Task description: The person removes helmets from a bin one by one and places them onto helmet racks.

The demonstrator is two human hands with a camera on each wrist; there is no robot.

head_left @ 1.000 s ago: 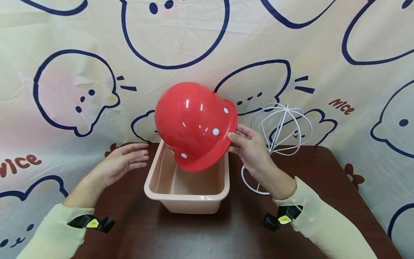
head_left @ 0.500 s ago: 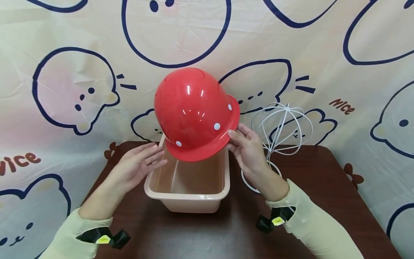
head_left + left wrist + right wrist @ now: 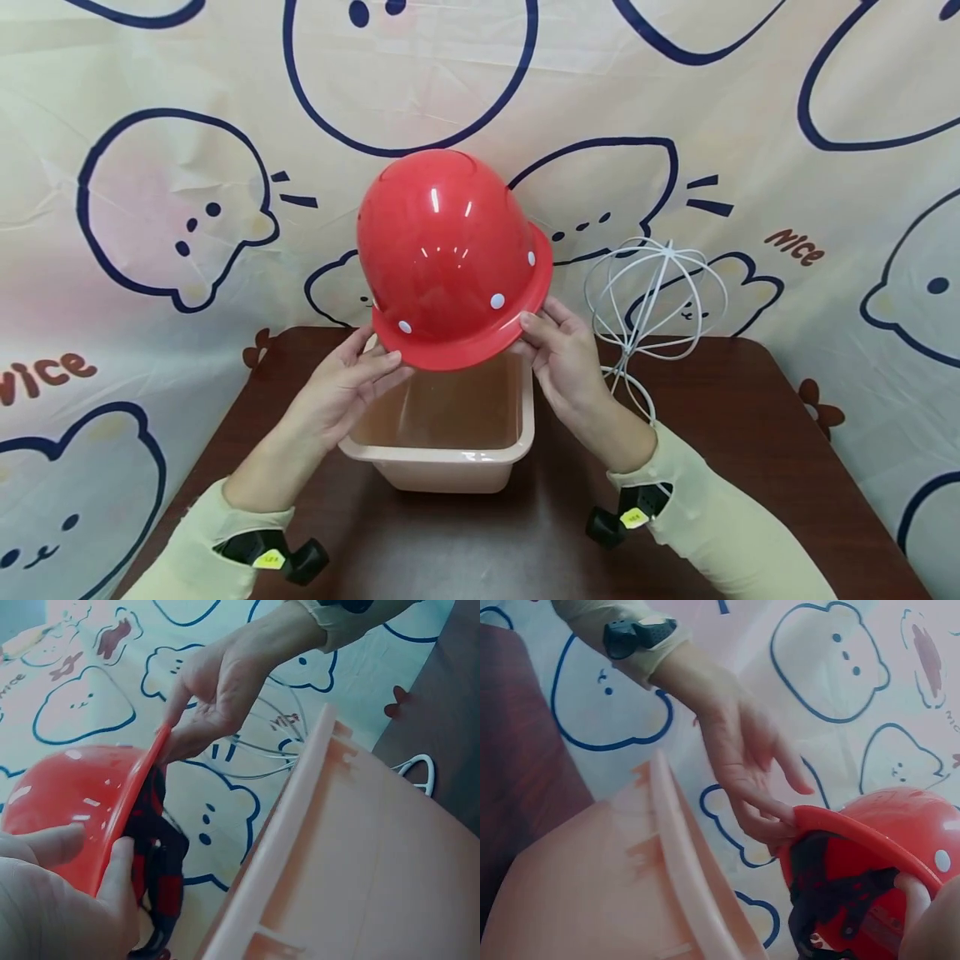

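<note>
A glossy red hard hat (image 3: 442, 242) with white dots round its brim is held up over the far part of a beige plastic basin (image 3: 450, 456). My right hand (image 3: 570, 375) pinches the brim at the right, thumb on top and fingers beneath. At the brim's left side my left hand (image 3: 337, 392) has its thumb above and fingers under the edge. Dark harness straps (image 3: 169, 862) hang inside the hat in the left wrist view. From the right wrist, the dark harness (image 3: 840, 892) shows under the brim.
A white wire stand with a globe-shaped top (image 3: 667, 248) stands at the right behind my right hand. The dark brown table (image 3: 720, 467) ends at a cartoon-printed cloth (image 3: 465, 75) hanging behind it. The basin's walls rise between my arms.
The hat has risen and turned more level, its brim now facing me. My left hand has come in from the left to the brim. My right hand has kept its grip and shifted slightly left.
</note>
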